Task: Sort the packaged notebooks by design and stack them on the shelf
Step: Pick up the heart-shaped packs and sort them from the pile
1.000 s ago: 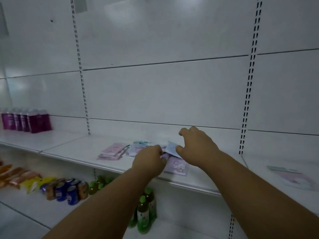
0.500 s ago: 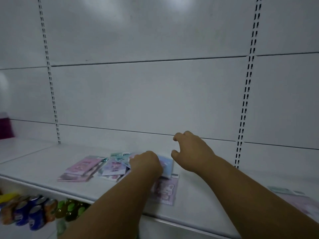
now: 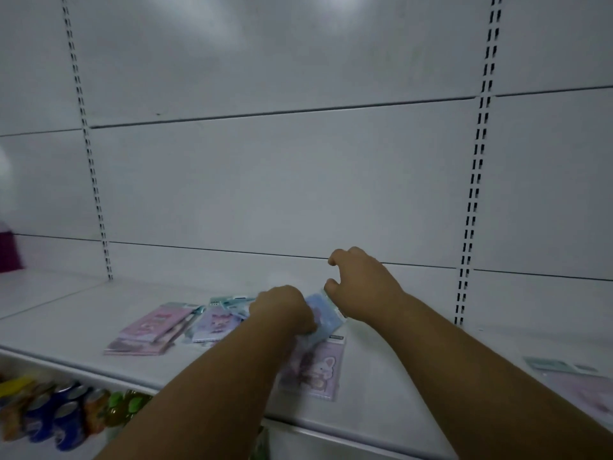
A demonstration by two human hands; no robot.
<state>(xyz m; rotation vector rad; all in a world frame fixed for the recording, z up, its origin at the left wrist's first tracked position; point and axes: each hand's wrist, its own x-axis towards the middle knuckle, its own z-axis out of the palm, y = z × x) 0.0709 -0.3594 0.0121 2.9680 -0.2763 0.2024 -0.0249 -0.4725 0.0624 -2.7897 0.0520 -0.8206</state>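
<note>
1. Since half a second ago, both hands sit slightly further right along the shelf [image 3: 83, 313], and the blue packaged notebook [image 3: 323, 315] is now tilted up between them instead of lying nearly flat.
2. Left hand [image 3: 282, 310] is curled knuckles-up, closed on the lower left edge of the blue packaged notebook; its fingertips are hidden under the hand.
3. Right hand [image 3: 361, 287] touches the notebook's upper right corner with its thumb, while the other fingers arch loosely spread above the shelf; whether it truly pinches the packet cannot be told.
4. Below the blue one, a lilac notebook with a bunny design [image 3: 315, 370] lies flat near the shelf's front edge, partly covered by the left forearm.
5. Left of the hands, a pink notebook stack [image 3: 152, 330] rests flat, and just beside it lies a lavender notebook [image 3: 215, 323] with teal-edged packets behind it.
6. At the far right, on the neighbouring shelf section, another pale packaged notebook [image 3: 577, 383] lies alone, well apart from the rest.
7. On the lower shelf at bottom left stand drink cans [image 3: 49, 416] and green-capped bottles [image 3: 126, 403].
</note>
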